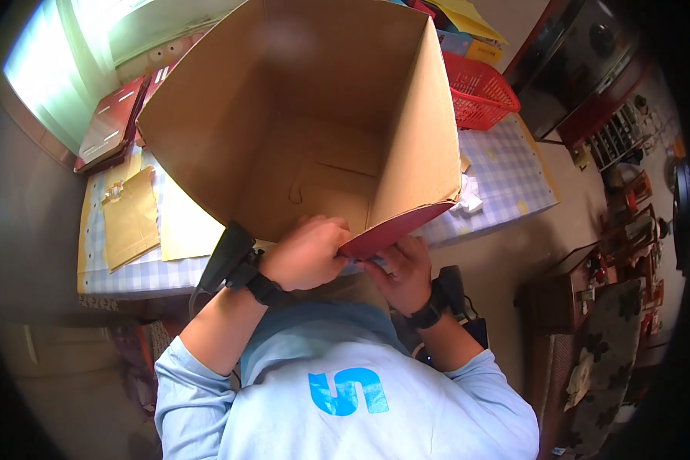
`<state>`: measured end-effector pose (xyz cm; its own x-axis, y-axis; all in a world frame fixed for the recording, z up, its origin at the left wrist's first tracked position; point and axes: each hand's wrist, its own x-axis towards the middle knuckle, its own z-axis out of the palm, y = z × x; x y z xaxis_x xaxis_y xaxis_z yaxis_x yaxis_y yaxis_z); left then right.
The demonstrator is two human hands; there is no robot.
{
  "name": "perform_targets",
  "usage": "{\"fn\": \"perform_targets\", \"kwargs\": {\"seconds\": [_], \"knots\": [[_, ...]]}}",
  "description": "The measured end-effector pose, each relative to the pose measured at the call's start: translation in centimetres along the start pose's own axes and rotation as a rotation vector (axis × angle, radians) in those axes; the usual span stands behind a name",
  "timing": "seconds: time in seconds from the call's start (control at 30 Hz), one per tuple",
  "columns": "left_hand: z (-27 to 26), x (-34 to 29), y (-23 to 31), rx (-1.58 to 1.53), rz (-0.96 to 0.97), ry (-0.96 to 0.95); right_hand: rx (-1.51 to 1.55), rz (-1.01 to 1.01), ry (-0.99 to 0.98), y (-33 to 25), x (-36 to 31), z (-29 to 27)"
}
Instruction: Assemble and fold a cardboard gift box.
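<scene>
A large open cardboard box (330, 84) tilts toward me, its brown inside facing up and one outer side dark red. My left hand (307, 249) is closed over its near rim, the fingers partly hidden behind the hand. At the near corner, under the red side, my right hand (402, 272) pinches the box edge with curled fingers. Inside the box, a thin cord-like loop (295, 188) shows near the bottom. Both wrists carry black strapped devices.
The table has a blue checked cloth (506, 184). Left of the box lie a brown paper bag (130, 218) and dark red boxes (115, 123). A red plastic basket (483, 92) and crumpled white paper (469, 195) are at the right. Wooden furniture (556, 291) stands farther right.
</scene>
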<state>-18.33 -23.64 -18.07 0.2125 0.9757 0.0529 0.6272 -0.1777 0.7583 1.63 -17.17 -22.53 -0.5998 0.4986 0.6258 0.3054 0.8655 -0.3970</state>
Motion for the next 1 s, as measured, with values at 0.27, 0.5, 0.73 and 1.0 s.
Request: {"fn": "perform_targets", "kwargs": {"seconds": [0.27,0.5,0.73,1.0], "knots": [[-0.3,0.2,0.5,0.030,-0.020,-0.008,0.038,0.019,-0.050,-0.2,0.4,-0.5],[-0.2,0.3,0.5,0.038,-0.054,-0.015,0.032,0.055,-0.088,-0.6,0.5,-0.6],[-0.7,-0.2,0.1,-0.055,-0.055,0.005,0.118,0.068,-0.135,0.1,0.5,-0.8],[-0.5,-0.1,-0.6,0.044,0.023,-0.029,0.041,0.071,-0.134,-0.2,0.3,-0.5]]}}
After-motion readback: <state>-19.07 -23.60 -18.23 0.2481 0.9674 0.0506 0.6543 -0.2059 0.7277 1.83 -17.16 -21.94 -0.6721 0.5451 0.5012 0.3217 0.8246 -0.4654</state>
